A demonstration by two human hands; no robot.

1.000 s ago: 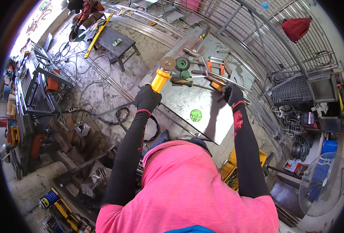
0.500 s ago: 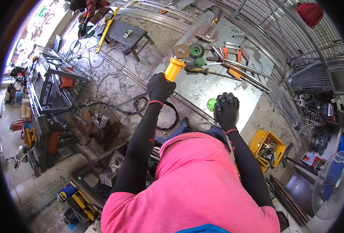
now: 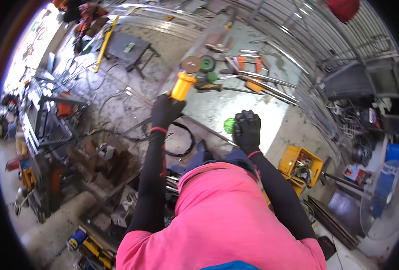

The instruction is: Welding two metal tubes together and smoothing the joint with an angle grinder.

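Observation:
My left hand (image 3: pixel 167 110), in a black glove, is closed round the yellow body of an angle grinder (image 3: pixel 182 87). The grinder's brown round disc (image 3: pixel 191 64) points away from me, over the left edge of the metal-topped table (image 3: pixel 208 108). My right hand (image 3: pixel 247 129), also gloved in black, is over the near part of the table with its fingers curled. A bright green round piece (image 3: pixel 229 126) with a textured face shows at its thumb side. The fingers hide part of the grip.
On the table lie a screwdriver (image 3: pixel 208 86), a green-centred wheel (image 3: pixel 207 64), metal tubes (image 3: pixel 274 80), orange clamps (image 3: pixel 258 64) and a hacksaw-like tool (image 3: pixel 219 47). A yellow crate (image 3: pixel 316 166) stands at right. Left are a low bench (image 3: pixel 125 46), loose cables and metal frames.
The whole view has shifted, so the table and both hands appear farther left. The grinder stays in my left hand, and the green piece stays beside my right thumb.

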